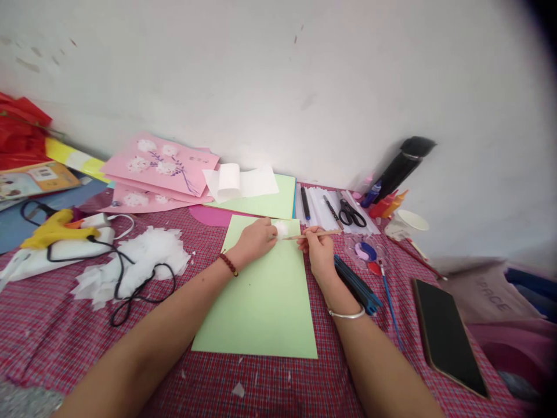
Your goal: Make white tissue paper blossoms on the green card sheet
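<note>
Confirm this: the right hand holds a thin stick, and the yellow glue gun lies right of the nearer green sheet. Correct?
No: the head view shows the yellow glue gun left of the nearer green sheet. The right hand does hold a thin stick.

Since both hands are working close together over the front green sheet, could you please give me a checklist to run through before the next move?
1. Front green sheet lying flat: ok.
2. Right hand gripping the wooden stick: ok.
3. Left hand firmly holding the white piece: cannot tell.
4. Stick tip touching that piece: cannot tell.
5. Black cord off the sheet: ok.
6. Cloth free of paper scraps: not ok, several lie past the sheet's near edge.
</note>
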Demonstrator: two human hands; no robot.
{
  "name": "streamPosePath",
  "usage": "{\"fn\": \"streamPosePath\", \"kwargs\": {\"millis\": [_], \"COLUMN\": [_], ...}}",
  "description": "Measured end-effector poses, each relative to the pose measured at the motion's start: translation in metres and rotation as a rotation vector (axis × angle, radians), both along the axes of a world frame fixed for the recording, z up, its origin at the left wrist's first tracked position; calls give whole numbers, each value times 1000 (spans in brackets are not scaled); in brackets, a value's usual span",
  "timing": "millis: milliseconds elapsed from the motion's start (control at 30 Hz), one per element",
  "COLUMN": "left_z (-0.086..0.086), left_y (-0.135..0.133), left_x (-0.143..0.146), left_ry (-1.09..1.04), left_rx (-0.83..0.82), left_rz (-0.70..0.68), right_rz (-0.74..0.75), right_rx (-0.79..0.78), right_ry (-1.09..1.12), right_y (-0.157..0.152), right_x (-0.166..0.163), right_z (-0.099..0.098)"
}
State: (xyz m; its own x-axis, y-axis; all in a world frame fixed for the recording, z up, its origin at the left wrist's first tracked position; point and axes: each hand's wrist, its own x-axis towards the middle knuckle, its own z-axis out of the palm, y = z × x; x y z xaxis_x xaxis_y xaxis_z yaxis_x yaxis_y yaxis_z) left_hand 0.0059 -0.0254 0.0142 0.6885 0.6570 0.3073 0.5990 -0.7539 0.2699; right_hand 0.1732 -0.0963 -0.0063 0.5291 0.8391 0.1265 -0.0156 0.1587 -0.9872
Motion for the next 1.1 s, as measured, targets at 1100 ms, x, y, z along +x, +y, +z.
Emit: {"fn": "streamPosePath", "kwargs": {"millis": [1100], "left_z": [-2], "left_y": [16], "left_x": [-10], "left_ry": [-75], "left_rx": [-441], "left_rz": [196], "right_rz": [-46], "right_rx": [-48], "right_ry": [-90], "right_y": [3], "right_x": [3], "right_z": [-5]}}
